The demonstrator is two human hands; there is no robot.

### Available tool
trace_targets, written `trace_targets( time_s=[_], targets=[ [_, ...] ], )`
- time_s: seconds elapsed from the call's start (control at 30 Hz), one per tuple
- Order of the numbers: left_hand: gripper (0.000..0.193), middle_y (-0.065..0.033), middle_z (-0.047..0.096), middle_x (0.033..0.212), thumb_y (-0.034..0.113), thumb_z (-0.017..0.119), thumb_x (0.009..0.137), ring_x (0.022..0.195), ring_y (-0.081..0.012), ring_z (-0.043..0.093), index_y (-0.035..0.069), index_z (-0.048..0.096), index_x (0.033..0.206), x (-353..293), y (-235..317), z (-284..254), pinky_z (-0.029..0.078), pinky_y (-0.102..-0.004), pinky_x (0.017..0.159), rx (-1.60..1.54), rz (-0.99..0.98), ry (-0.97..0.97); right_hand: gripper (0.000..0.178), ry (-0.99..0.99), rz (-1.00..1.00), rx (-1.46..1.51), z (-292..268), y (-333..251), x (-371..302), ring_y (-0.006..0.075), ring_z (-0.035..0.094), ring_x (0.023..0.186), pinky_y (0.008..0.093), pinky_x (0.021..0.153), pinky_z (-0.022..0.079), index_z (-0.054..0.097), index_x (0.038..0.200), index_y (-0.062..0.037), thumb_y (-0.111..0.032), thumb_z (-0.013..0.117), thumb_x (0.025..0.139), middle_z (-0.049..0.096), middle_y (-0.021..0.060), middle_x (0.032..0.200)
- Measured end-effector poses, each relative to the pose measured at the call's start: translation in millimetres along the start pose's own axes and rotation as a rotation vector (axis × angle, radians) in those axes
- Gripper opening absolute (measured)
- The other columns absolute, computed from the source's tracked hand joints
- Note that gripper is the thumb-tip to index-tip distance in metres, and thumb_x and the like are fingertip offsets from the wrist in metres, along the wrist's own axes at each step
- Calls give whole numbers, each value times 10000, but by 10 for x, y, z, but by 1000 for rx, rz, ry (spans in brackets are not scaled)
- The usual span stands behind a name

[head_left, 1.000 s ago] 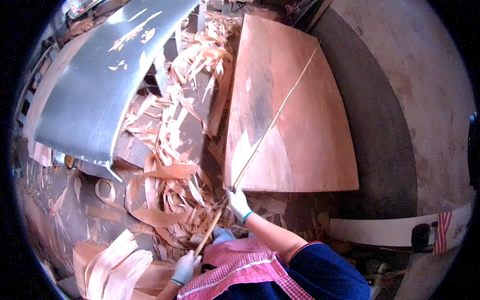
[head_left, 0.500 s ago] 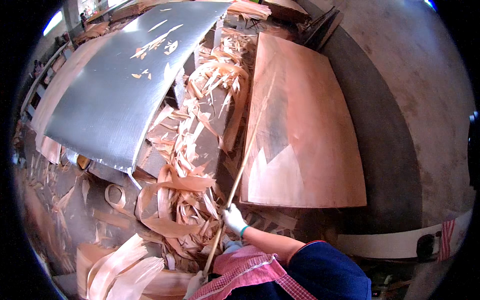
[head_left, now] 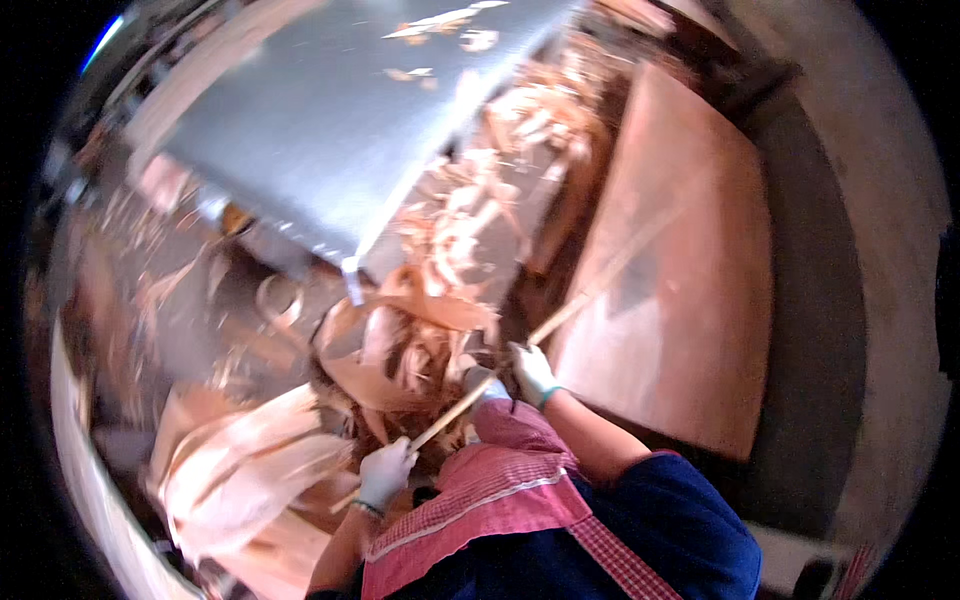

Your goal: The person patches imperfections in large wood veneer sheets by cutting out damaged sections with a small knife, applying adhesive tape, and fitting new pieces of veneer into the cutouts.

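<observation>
A long, thin wooden stick (head_left: 455, 410) runs slantwise across my front, its far part over the wood veneer sheets (head_left: 690, 290) on the right. My left hand (head_left: 386, 472), in a white glove, is closed round the stick near its lower end. Farther up, my right hand (head_left: 534, 374), also in a white glove, grips it beside the near left edge of the sheets. Blur hides the stick's far tip.
A dark, smooth-topped table (head_left: 300, 130) with a few veneer scraps stands at the far left. Curled veneer strips (head_left: 450, 240) litter the floor between table and sheets. A pile of veneer pieces (head_left: 250, 460) lies near my left hand.
My view has swung, so the table and sheets sit farther right. My left hand has come fully into view, and the stick now slants more to the right. Both hands still hold it.
</observation>
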State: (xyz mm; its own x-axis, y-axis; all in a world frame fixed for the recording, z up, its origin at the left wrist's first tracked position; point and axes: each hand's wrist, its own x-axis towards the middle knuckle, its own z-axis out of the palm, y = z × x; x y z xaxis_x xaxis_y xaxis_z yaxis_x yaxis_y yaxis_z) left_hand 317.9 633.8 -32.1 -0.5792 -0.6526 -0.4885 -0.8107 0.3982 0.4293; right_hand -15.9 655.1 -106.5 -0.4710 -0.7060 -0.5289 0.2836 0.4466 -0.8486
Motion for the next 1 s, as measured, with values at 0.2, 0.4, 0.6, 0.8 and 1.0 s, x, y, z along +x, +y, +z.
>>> trace_targets(
  time_s=[0.2,0.4,0.6,0.8,1.0],
  targets=[
    [110,-29,584,701,250,592,840,630,-202,606,152,561,879,504,-155,-960,472,-354,535,333,72,534,290,-81,44,204,218,-711,413,106,468,542,246,506,392,647,918,-86,-323,495,990,546,-13,675],
    [478,-85,593,978,265,714,774,949,-252,567,124,534,1194,509,-714,-1778,442,-423,849,156,-319,746,344,-209,-346,-63,1163,-1635,1047,184,554,816,340,768,460,581,1145,49,-234,535,955,632,103,922],
    [759,-140,458,1369,319,710,778,1308,-322,381,60,370,1406,246,-2533,-1457,259,-477,1122,236,-1041,893,298,-96,-419,70,1464,-2820,2179,176,572,871,314,798,489,616,1118,21,-223,519,975,635,114,1012],
    [523,-77,321,1533,320,381,940,1445,-283,208,148,404,1433,-113,-3292,-416,101,-533,1171,422,-1165,148,198,-76,-482,97,2738,-3420,2149,84,413,583,211,523,342,614,924,-44,-237,590,966,544,6,735],
    [515,-30,310,1542,248,360,938,1445,-248,212,166,387,1446,-447,-3555,-103,73,-473,1187,177,-981,114,246,-125,-565,101,4635,-3592,2192,92,460,601,209,550,379,631,954,-29,-268,576,966,614,42,811]
  ],
)
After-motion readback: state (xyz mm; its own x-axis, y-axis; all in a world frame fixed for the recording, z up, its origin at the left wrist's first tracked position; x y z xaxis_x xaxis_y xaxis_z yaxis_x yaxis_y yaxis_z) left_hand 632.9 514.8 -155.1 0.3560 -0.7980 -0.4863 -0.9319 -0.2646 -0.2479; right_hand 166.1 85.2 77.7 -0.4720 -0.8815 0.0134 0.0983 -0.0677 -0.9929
